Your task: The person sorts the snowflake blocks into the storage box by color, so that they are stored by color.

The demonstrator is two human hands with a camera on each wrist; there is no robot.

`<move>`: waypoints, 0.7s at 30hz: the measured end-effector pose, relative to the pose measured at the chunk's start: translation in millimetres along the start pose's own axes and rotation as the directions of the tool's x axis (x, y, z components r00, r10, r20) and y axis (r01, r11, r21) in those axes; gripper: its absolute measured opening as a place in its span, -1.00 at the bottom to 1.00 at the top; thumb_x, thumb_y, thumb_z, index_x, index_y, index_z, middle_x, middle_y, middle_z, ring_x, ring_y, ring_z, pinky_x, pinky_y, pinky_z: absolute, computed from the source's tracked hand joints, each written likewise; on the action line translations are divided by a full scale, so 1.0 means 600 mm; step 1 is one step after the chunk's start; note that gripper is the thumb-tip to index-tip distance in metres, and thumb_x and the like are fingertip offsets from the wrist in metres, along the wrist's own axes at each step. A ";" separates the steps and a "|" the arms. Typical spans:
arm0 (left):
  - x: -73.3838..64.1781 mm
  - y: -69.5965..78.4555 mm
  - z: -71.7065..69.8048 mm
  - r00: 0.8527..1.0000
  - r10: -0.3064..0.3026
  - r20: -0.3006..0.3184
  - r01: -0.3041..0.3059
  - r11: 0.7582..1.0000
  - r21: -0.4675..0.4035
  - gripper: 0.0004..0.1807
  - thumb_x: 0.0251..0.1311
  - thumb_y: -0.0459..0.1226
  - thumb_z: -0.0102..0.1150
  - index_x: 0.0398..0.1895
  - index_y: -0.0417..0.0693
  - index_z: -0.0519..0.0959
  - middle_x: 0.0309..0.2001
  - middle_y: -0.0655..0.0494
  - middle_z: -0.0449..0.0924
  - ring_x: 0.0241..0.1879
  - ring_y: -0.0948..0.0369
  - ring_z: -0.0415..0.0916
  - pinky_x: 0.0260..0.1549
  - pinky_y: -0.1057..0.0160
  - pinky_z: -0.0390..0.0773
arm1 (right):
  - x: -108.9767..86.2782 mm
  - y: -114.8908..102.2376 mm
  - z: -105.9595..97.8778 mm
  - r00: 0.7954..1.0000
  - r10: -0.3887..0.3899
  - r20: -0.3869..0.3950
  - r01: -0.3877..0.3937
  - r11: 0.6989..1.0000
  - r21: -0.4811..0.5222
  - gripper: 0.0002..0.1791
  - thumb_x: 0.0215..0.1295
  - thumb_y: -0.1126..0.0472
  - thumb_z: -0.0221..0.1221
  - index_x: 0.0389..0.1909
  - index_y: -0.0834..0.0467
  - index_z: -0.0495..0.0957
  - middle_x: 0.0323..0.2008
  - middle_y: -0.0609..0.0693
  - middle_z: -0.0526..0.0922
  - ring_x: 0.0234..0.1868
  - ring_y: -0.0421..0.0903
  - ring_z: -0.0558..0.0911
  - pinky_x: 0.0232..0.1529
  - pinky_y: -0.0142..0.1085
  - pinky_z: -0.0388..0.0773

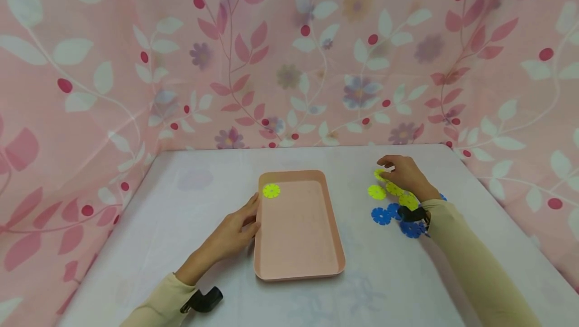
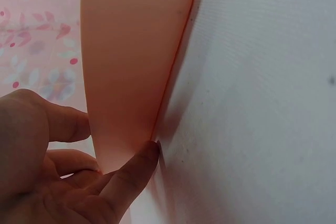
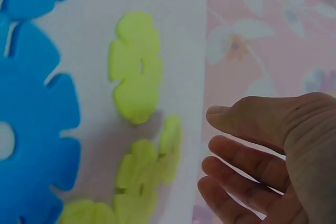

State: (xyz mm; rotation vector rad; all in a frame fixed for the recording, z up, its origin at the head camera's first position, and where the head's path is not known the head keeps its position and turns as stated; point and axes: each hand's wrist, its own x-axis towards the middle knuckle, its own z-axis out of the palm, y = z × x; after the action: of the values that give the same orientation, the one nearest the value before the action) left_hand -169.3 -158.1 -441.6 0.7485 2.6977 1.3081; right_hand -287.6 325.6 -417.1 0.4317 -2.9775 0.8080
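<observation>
My left hand (image 1: 232,231) rests its fingers against the left side of a shallow pink tray (image 1: 300,277). In the left wrist view, fingertips (image 2: 147,156) touch the tray's outer wall (image 2: 131,66) near its bottom edge. One yellow slotted flower disc (image 1: 271,191) lies in the tray's far left corner. My right hand (image 1: 404,174) hovers over a group of yellow flower discs (image 1: 377,192), its fingers relaxed with nothing between them. In the right wrist view, thumb and fingers (image 3: 241,150) stand apart. Blue flower discs (image 1: 381,216) lie below the right wrist, partly covered by it.
The white cloth-covered table (image 1: 190,191) ends at a pink floral curtain (image 1: 289,66) behind and on both sides. A black wrist camera (image 1: 205,300) on the left sleeve sits just above the table. The right forearm (image 1: 475,256) extends over the table's right side.
</observation>
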 end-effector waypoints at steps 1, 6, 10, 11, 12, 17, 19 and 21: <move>0.000 0.000 0.000 1.000 0.000 -0.001 0.000 1.000 0.000 -0.26 0.45 -0.43 0.15 0.63 -0.21 0.13 0.62 -0.13 -0.01 0.29 0.01 0.51 0.28 0.04 0.43 | 0.000 0.004 0.001 1.000 0.013 0.004 -0.013 1.000 -0.001 -0.57 0.40 0.33 0.30 0.22 0.40 0.56 0.13 0.40 0.61 0.12 0.39 0.59 0.16 0.25 0.52; -0.002 0.002 -0.001 1.000 -0.003 -0.003 0.003 1.000 0.015 -0.26 0.45 -0.42 0.15 0.63 -0.20 0.12 0.62 -0.13 0.00 0.27 0.00 0.52 0.28 0.02 0.43 | 0.000 0.022 0.016 0.996 0.083 0.016 -0.083 0.996 0.021 -0.50 0.38 0.25 0.34 0.26 0.38 0.53 0.15 0.40 0.58 0.15 0.41 0.52 0.20 0.29 0.46; -0.005 0.001 -0.002 1.000 0.002 -0.005 -0.001 1.000 0.026 -0.25 0.44 -0.43 0.16 0.63 -0.17 0.13 0.61 -0.14 0.01 0.24 0.00 0.55 0.27 0.01 0.44 | -0.001 0.030 0.030 0.993 0.114 0.034 -0.115 0.993 0.039 -0.49 0.37 0.23 0.36 0.24 0.38 0.54 0.12 0.38 0.60 0.17 0.38 0.48 0.24 0.28 0.43; -0.005 0.002 -0.003 1.000 0.005 -0.006 -0.005 1.000 0.027 -0.25 0.44 -0.44 0.16 0.63 -0.15 0.13 0.61 -0.14 0.01 0.25 -0.01 0.55 0.27 0.01 0.43 | 0.001 0.032 0.032 0.993 0.112 0.030 -0.113 0.993 0.037 -0.50 0.37 0.23 0.37 0.23 0.38 0.55 0.10 0.37 0.60 0.16 0.37 0.48 0.24 0.28 0.43; -0.004 0.001 -0.003 1.000 0.009 -0.008 -0.009 1.000 0.026 -0.26 0.44 -0.43 0.16 0.63 -0.14 0.14 0.61 -0.14 0.01 0.25 0.00 0.54 0.28 0.01 0.43 | 0.002 0.033 0.033 0.993 0.112 0.022 -0.113 0.993 0.039 -0.52 0.36 0.25 0.37 0.22 0.37 0.56 0.09 0.36 0.61 0.15 0.36 0.49 0.24 0.27 0.44; -0.001 0.001 -0.004 1.000 0.017 -0.017 -0.017 1.000 0.021 -0.27 0.44 -0.43 0.17 0.62 -0.15 0.17 0.61 -0.13 0.01 0.28 -0.01 0.51 0.28 0.02 0.43 | 0.009 0.031 0.032 0.995 0.101 0.009 -0.101 0.995 0.013 -0.52 0.36 0.25 0.36 0.22 0.38 0.55 0.07 0.34 0.61 0.13 0.33 0.50 0.24 0.25 0.45; -0.001 0.001 -0.003 1.000 0.010 -0.012 -0.010 1.000 0.012 -0.27 0.44 -0.43 0.17 0.62 -0.16 0.16 0.61 -0.13 0.01 0.28 -0.01 0.51 0.27 0.02 0.45 | 0.009 0.030 0.030 0.993 0.115 0.024 -0.115 0.993 -0.004 -0.49 0.35 0.22 0.37 0.23 0.38 0.54 0.08 0.34 0.61 0.13 0.32 0.51 0.24 0.25 0.45; -0.002 0.000 -0.001 1.000 0.003 -0.004 -0.003 1.000 -0.003 -0.27 0.44 -0.43 0.16 0.62 -0.17 0.16 0.61 -0.13 0.00 0.27 -0.02 0.52 0.25 0.02 0.47 | 0.006 0.029 0.029 0.990 0.139 0.035 -0.139 0.990 -0.017 -0.47 0.35 0.18 0.38 0.24 0.36 0.54 0.09 0.34 0.60 0.14 0.32 0.51 0.22 0.27 0.45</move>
State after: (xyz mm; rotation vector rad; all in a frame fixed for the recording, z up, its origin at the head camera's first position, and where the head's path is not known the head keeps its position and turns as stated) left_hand -168.5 -158.9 -441.1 0.7512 2.6976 1.3157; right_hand -295.2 330.3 -440.2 0.2428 -3.0732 0.7964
